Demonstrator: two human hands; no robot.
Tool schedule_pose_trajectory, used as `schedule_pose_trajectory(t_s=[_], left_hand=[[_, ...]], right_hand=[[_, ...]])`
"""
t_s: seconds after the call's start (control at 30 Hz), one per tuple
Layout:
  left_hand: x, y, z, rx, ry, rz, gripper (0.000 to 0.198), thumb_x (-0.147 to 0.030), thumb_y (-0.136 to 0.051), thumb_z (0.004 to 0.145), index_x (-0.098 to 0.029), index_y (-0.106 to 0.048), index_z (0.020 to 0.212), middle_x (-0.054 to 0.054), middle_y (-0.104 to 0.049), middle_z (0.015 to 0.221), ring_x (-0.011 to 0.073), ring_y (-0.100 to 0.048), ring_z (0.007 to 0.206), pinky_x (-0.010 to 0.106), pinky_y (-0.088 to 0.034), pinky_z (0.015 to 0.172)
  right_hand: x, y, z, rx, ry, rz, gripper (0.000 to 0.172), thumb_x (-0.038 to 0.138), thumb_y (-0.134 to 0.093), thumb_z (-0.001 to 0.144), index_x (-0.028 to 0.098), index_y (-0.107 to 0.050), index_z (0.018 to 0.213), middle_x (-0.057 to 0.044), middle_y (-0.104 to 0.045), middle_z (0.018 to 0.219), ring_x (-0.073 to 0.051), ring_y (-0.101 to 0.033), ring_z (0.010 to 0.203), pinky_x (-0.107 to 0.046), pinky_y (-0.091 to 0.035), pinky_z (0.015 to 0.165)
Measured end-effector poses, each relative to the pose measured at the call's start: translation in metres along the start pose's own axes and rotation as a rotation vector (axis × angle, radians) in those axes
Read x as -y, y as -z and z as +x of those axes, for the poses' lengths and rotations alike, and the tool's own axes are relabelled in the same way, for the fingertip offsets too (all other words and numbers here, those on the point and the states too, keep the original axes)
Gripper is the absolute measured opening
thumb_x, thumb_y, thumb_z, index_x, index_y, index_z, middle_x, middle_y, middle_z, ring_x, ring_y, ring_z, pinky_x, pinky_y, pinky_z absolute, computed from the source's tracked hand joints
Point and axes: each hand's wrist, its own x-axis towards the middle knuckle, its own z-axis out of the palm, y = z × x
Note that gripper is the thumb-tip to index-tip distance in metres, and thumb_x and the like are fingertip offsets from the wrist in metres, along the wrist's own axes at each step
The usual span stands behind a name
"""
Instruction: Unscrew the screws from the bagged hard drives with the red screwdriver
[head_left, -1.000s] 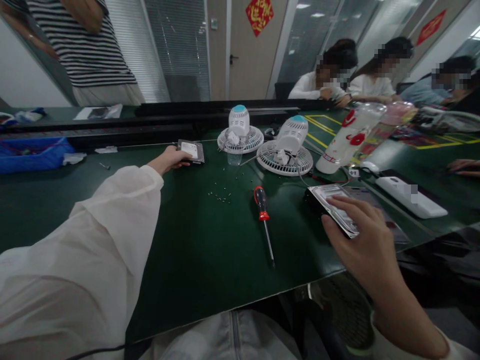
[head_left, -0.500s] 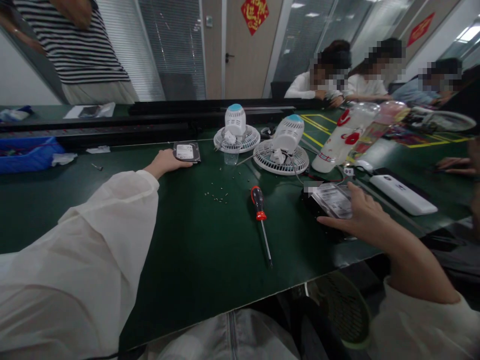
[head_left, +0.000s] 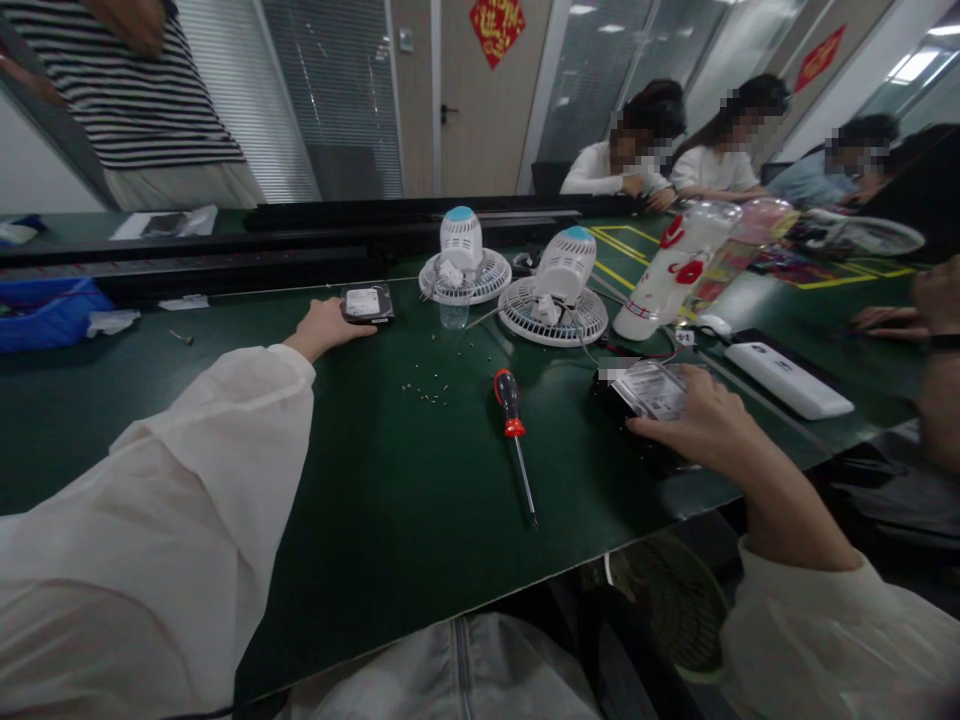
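Observation:
My left hand (head_left: 327, 328) reaches far forward and is closed on the near left side of a hard drive (head_left: 365, 301) with a white label. On the right, my right hand (head_left: 709, 418) is closed around another hard drive (head_left: 651, 388), thumb on the near side and fingers over the far edge. This drive seems to sit on other dark drives; how many is hidden by the hand. Between my hands lies a red and black screwdriver (head_left: 508, 398), its tip towards me. Several tiny screws (head_left: 426, 392) are scattered left of it.
Two white fans (head_left: 460, 240) rest face down beyond the screwdriver, with a clear plastic cup (head_left: 454, 313) beside them. A clear bottle (head_left: 660, 280) and a white power bank (head_left: 787, 380) are to the right. A blue bin (head_left: 52, 315) stands left. Other people are around the table.
The view has shifted a little, so everything sits slightly further left. Both hands stay on their hard drives, with little visible movement.

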Motion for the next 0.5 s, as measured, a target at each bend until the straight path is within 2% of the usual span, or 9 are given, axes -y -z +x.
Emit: schedule_pose_trajectory(t_s=[0.13, 0.33, 0.4, 0.5], left_hand=[[-0.006, 0.006, -0.017, -0.054, 0.050, 0.039, 0.095, -0.064, -0.086, 0.065, -0.012, -0.057, 0.139, 0.028, -0.055, 0.143, 0.0497, -0.054, 0.132, 0.056, -0.050, 0.105], [-0.025, 0.021, -0.057, -0.118, 0.013, 0.001, 0.068, -0.051, -0.070, 0.086, -0.012, -0.055, 0.139, 0.025, -0.052, 0.145, 0.0413, -0.059, 0.126, 0.049, -0.049, 0.104], [-0.034, 0.025, -0.074, -0.133, -0.037, -0.030, 0.060, -0.049, -0.063, 0.090, -0.013, -0.056, 0.138, 0.022, -0.053, 0.145, 0.0380, -0.058, 0.127, 0.046, -0.049, 0.105], [-0.048, 0.026, -0.106, -0.064, -0.120, -0.100, 0.051, -0.051, -0.063, 0.089, -0.017, -0.064, 0.127, 0.014, -0.068, 0.126, 0.0328, -0.064, 0.115, 0.041, -0.052, 0.096]], right_hand=[[0.001, 0.004, -0.003, -0.021, -0.002, 0.088, 0.093, 0.047, -0.073, 0.078, 0.003, -0.037, 0.150, -0.031, -0.052, 0.145, -0.045, -0.051, 0.139, -0.047, -0.044, 0.114], [0.010, 0.024, -0.016, -0.114, 0.012, 0.176, 0.099, 0.046, -0.074, 0.076, 0.005, -0.033, 0.156, -0.029, -0.053, 0.146, -0.047, -0.049, 0.140, -0.052, -0.044, 0.112], [0.024, 0.032, -0.028, -0.143, 0.079, 0.203, 0.101, 0.047, -0.076, 0.072, 0.008, -0.034, 0.156, -0.026, -0.055, 0.145, -0.044, -0.052, 0.137, -0.050, -0.044, 0.112], [0.058, 0.039, -0.057, -0.213, 0.332, 0.299, 0.102, 0.047, -0.079, 0.066, 0.006, -0.040, 0.151, -0.025, -0.054, 0.144, -0.043, -0.054, 0.132, -0.054, -0.044, 0.112]])
